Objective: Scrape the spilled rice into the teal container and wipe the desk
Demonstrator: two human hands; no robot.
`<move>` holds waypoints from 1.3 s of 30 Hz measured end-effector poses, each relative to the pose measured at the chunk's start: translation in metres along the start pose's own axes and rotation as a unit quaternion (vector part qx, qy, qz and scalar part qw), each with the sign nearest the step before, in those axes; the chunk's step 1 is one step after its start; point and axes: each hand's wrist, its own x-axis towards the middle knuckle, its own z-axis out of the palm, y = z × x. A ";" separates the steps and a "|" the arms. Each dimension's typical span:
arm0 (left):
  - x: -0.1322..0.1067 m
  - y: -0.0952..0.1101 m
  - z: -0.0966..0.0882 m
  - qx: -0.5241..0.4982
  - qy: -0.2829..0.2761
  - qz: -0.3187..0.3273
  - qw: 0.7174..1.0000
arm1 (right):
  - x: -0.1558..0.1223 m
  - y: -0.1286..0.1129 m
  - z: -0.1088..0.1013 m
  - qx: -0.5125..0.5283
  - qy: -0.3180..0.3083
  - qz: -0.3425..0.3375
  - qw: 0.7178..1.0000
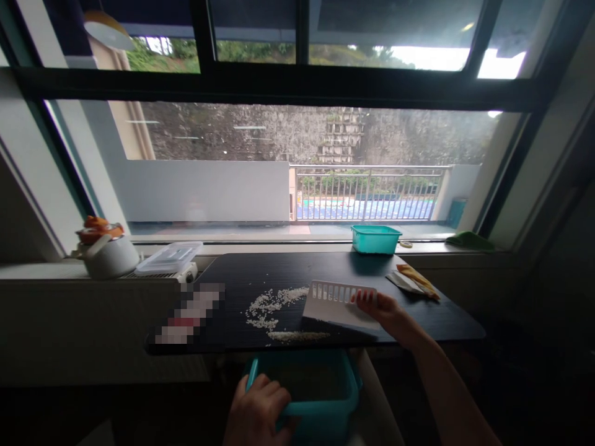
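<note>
My right hand is closed on the upper right corner of a white slotted panel, fingers curled over its top. The panel leans with its lower edge on the counter, near the front edge. My left hand grips the rim of a teal bin held just below the counter's front edge.

I judge the sweeping partly done. A thin line of rice sits at the counter's front edge, and a loose patch of grains lies mid-counter. My right forearm reaches in across that edge.
</note>
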 end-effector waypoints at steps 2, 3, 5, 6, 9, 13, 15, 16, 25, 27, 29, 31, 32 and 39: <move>0.000 0.000 0.001 -0.002 0.002 0.013 1.000 | -0.005 0.001 0.000 0.004 -0.002 0.000 1.000; 0.000 0.000 0.002 -0.001 0.005 0.020 1.000 | -0.007 0.002 0.003 0.007 -0.006 0.002 1.000; -0.001 -0.002 0.004 0.004 0.014 0.029 0.999 | -0.011 0.002 0.010 0.013 -0.025 0.007 1.000; -0.002 -0.003 0.006 0.007 0.017 0.031 0.999 | -0.012 0.001 0.015 0.014 -0.037 0.007 0.999; -0.002 -0.006 0.008 0.015 0.017 0.030 0.999 | -0.015 -0.003 0.027 0.014 -0.087 0.002 0.996; 0.000 -0.006 0.007 0.014 0.000 0.031 0.999 | -0.017 -0.009 0.031 0.010 -0.121 -0.001 0.993; 0.000 -0.005 0.006 0.013 -0.006 0.028 1.000 | -0.018 -0.010 0.027 0.011 -0.097 0.002 0.995; 0.000 -0.004 0.006 0.012 -0.005 0.023 1.000 | -0.018 -0.009 0.023 0.012 -0.079 0.005 0.997; -0.001 0.000 0.002 0.005 -0.023 0.004 1.000 | -0.031 -0.007 0.004 0.006 -0.064 0.042 0.997; -0.001 0.000 0.002 0.004 -0.024 0.000 1.000 | -0.033 -0.008 0.006 0.005 -0.085 0.034 0.996; -0.001 0.000 0.002 -0.001 -0.026 -0.001 1.000 | -0.032 -0.009 0.008 0.008 -0.097 0.030 0.995; -0.001 0.000 0.002 -0.003 -0.027 0.001 1.000 | -0.030 -0.010 0.009 0.012 -0.086 0.035 0.996; -0.001 -0.001 0.003 0.000 -0.026 0.001 1.000 | -0.030 -0.010 0.009 0.014 -0.074 0.038 0.996; -0.002 -0.001 0.004 0.003 -0.026 0.002 1.000 | -0.034 -0.013 0.007 0.003 -0.081 0.048 0.996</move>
